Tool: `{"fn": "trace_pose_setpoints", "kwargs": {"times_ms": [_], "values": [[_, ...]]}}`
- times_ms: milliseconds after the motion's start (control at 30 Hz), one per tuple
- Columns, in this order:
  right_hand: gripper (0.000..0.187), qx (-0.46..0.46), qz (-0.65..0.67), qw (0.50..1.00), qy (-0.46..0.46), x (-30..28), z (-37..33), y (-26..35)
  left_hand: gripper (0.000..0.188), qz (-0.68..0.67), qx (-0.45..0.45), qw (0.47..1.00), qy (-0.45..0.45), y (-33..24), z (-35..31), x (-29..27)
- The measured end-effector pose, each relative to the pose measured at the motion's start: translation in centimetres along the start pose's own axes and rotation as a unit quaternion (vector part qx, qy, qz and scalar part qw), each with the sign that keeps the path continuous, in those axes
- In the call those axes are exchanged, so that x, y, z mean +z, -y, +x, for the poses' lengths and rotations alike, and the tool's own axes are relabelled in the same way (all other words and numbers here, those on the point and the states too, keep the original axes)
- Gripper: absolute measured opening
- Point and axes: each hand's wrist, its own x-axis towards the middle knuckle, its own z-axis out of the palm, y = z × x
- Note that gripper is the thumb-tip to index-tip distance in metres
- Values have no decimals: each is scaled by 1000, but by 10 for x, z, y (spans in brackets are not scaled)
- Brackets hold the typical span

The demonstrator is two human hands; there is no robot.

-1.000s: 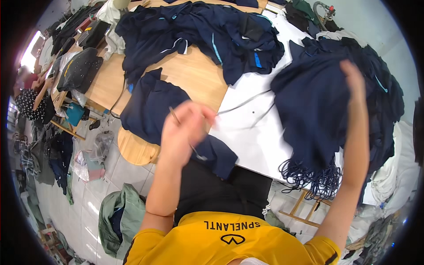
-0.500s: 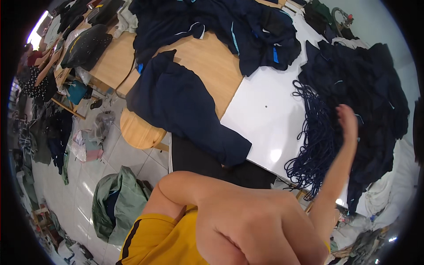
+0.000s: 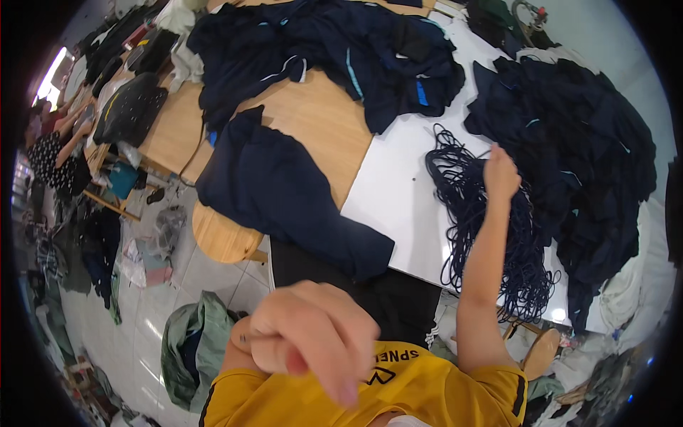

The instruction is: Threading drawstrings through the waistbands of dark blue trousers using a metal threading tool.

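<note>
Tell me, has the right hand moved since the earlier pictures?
Yes, the right hand has moved left, closer to the small dark spot on the white tabletop, now at the navy cords.

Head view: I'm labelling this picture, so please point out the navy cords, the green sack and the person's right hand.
Navy cords (image 3: 523, 245), head view: strands near the middle of the tangle.
Green sack (image 3: 210, 333), head view: fabric right of its dark opening.
Right hand (image 3: 502, 176), head view: back of the hand.
</note>
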Motion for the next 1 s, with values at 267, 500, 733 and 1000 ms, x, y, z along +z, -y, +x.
{"fn": "trace_pose_setpoints", "kwargs": {"times_ms": [267,500,733,1000], "values": [[37,-34,548,791,-271,-192,-11,-17,35,80,-246,906,-334,61,-58,-63],[11,-584,435,680,85,-141,-111,121,53,-182,-248,901,-306,88,-73,-80],[18,-529,586,568,232,-104,-179,125,33,-197,-134,868,-436,45,-106,-108],[38,-241,411,819,319,-94,-171,46,19,-106,-145,851,-494,40,-90,-130]]}}
